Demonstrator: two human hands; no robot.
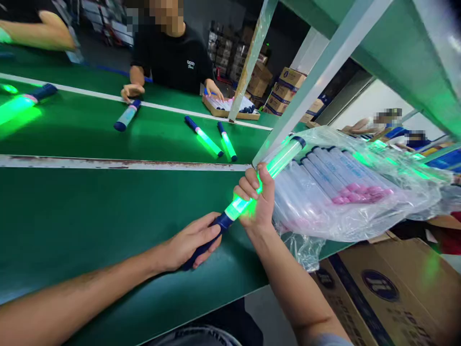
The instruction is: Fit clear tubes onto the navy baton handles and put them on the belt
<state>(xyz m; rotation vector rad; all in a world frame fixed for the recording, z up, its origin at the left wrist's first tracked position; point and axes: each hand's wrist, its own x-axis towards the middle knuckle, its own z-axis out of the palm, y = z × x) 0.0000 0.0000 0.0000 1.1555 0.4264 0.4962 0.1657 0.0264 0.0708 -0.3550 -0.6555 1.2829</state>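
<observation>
A light stick (284, 159) slants toward the far right above the near green bench (90, 211). The left hand (200, 240) wraps its fingers around the dark handle (224, 222); the right hand (257, 194) curls its fingers around the glowing tube (236, 206). Handle and tube appear joined; tightness cannot be told. Apparently outstanding: unlit tubes (326, 168), bagged at right, no handles visible.

A glowing green cylindrical plastic light stick (236, 207) slants above a flat green tabletop (90, 216). Right of the stick lies a clear plastic bag (360, 226) of tubes; right and lower, a brown cardboard box (396, 283). Behind it runs a straight white metal rail (108, 164); farther behind, a shallow brown cardboard tray (223, 114).
</observation>
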